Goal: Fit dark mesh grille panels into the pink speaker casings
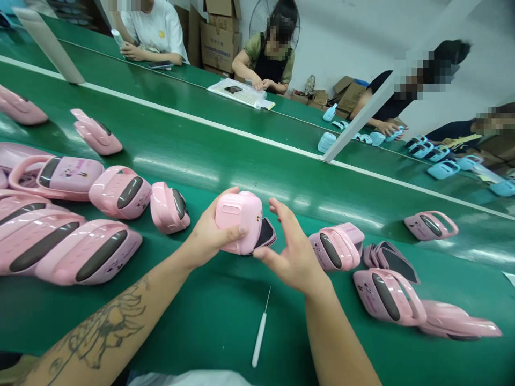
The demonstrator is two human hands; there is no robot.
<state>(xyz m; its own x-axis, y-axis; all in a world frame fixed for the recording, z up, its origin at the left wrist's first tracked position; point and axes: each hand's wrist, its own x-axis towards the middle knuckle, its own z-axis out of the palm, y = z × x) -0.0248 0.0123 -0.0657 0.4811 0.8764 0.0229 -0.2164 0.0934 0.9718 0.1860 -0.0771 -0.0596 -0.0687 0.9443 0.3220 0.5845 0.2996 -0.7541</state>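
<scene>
My left hand is closed around a rounded pink plastic housing, its thumb across the near face. A small printed figure shows on the housing's right side. My right hand is just to the right, fingers apart and curved toward the housing, holding nothing. Behind the held housing, a dark flat panel with a pink rim is partly hidden. Below my hands lies a thin pointed tool with a white handle, its tip pointing away from me.
Several pink housings with dark oval windows crowd the left. More pink housings and stacked dark panels lie to the right. A white divider strip crosses the green bench. Co-workers sit opposite, some beside blue housings.
</scene>
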